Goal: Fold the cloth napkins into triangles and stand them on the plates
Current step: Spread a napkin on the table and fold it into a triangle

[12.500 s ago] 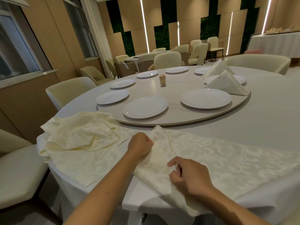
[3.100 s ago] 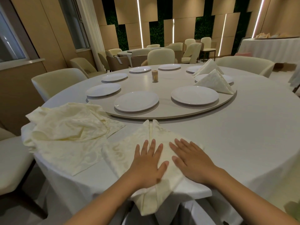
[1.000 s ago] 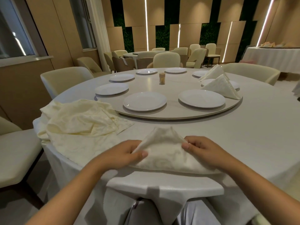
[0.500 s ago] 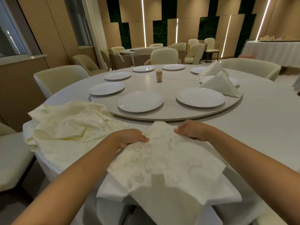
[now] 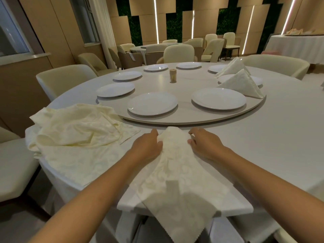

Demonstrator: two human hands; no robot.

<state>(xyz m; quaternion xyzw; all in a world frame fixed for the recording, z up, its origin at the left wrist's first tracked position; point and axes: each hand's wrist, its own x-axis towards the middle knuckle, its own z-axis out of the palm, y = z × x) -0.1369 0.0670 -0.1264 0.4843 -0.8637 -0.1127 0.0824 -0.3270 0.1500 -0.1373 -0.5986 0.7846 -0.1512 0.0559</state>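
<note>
Hands are both gripping the far end of one cream damask napkin [image 5: 177,174] at the near edge of the round bench [image 5: 280,137]. My left hand [image 5: 149,146] is curling its fingers into the cloth's left side, and my right hand [image 5: 204,143] is pinching the right side, thumb and fingers bent round the fabric. Between them the napkin's top is bunching into a rounded peak just short of the turntable [image 5: 184,118]. Its lower part is spreading toward me across the tablecloth and hanging over the bench edge, a pinked corner dangling below.

To my left a loose heap of unfolded napkins [image 5: 78,130] is lying on the bench, one layer draping over the rim beside a cream chair [image 5: 15,165].

On the turntable, two empty white plates are sitting nearest me, the left plate [image 5: 152,103] and the right plate [image 5: 219,98]. Further right, a folded triangle napkin [image 5: 242,84] is standing on a plate [image 5: 257,80], and a second folded napkin [image 5: 232,66] is standing on another behind it. More empty plates are ringing the far side, with a small toothpick holder [image 5: 173,75] near the middle.
</note>
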